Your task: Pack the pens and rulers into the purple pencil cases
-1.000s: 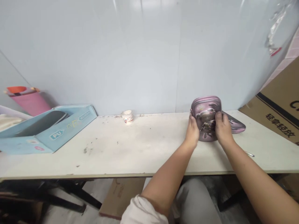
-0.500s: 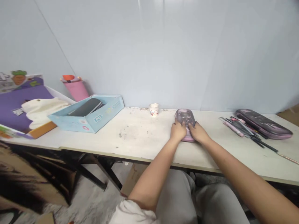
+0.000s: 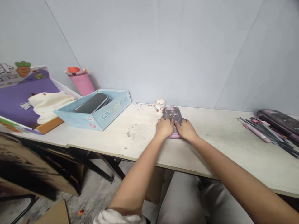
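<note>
A dark grey and purple pencil case (image 3: 173,114) with a pink lower edge lies on the white table, its long side pointing toward the wall. My left hand (image 3: 164,127) holds its left side, and my right hand (image 3: 187,129) has hold of the right side. Both thumbs rest on the lid and meet near its middle, hiding part of the case. Just behind and left of it, close to the wall, stands a small white paper cup (image 3: 160,106) with printed marks.
To the right, several pens and slim tools (image 3: 268,132) lie beside a second dark pencil case (image 3: 280,123). At left are a light blue box (image 3: 98,119) holding a grey case, a purple carton (image 3: 14,99) with white cloth, and a pink holder (image 3: 83,84). The table's front edge (image 3: 140,160) runs below my arms.
Both hands have slid the pencil case leftward along the table, and it now sits much closer to the paper cup. The camera view has turned a little left.
</note>
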A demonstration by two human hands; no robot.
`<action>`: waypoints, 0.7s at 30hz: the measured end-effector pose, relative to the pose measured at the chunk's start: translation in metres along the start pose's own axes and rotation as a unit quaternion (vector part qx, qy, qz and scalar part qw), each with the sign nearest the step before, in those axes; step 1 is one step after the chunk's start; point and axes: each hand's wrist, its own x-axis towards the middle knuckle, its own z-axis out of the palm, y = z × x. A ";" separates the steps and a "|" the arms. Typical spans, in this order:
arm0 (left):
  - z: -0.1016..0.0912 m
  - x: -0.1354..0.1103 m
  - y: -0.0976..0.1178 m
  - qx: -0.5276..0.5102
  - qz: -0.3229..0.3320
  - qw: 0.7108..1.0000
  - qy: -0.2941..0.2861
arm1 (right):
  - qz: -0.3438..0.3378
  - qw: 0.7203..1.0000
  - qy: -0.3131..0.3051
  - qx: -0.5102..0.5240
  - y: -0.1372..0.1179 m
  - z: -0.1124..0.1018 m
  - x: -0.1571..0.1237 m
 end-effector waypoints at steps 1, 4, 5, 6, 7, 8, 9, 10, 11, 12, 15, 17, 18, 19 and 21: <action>-0.001 0.000 0.001 0.019 0.006 1.000 0.011 | -0.011 1.000 -0.004 0.000 0.003 -0.002 -0.001; -0.004 -0.003 0.014 0.087 0.046 0.993 0.064 | -0.056 0.998 0.009 -0.005 0.021 -0.014 -0.004; -0.003 -0.004 0.024 0.105 0.066 0.989 0.076 | -0.068 0.997 0.022 -0.008 0.031 -0.020 -0.005; -0.002 -0.004 0.035 0.117 0.088 0.986 0.081 | -0.077 0.996 0.037 -0.011 0.042 -0.027 -0.005; 0.001 -0.004 0.050 0.124 0.112 0.983 0.080 | -0.083 0.995 0.051 -0.014 0.056 -0.036 -0.005; 0.005 -0.003 0.066 0.125 0.140 0.979 0.075 | -0.087 0.994 0.063 -0.017 0.072 -0.046 -0.005; 0.011 -0.003 0.085 0.121 0.171 0.976 0.066 | -0.088 0.993 0.075 -0.021 0.091 -0.059 -0.006; 0.018 -0.003 0.105 0.113 0.204 0.971 0.055 | -0.086 0.992 0.089 -0.027 0.111 -0.073 -0.006; 0.025 -0.004 0.127 0.102 0.239 0.965 0.042 | -0.080 0.991 0.106 -0.036 0.133 -0.088 -0.007; 0.034 -0.006 0.150 0.091 0.274 0.957 0.026 | -0.071 0.989 0.125 -0.046 0.157 -0.105 -0.009; 0.059 -0.020 0.219 0.052 0.379 0.924 -0.025 | -0.016 0.977 0.194 -0.081 0.234 -0.159 -0.022; 0.078 -0.034 0.262 0.023 0.452 0.891 -0.045 | 0.043 0.965 0.239 -0.096 0.284 -0.193 -0.035; 0.087 -0.042 0.282 0.010 0.485 0.873 -0.047 | 0.070 0.958 0.259 -0.105 0.307 -0.207 -0.043; 0.096 -0.050 0.300 -0.005 0.517 0.855 -0.046 | 0.084 0.952 0.273 -0.111 0.329 -0.220 -0.050; 0.116 -0.062 0.332 -0.029 0.568 0.821 -0.039 | 0.105 0.942 0.296 -0.118 0.365 -0.239 -0.063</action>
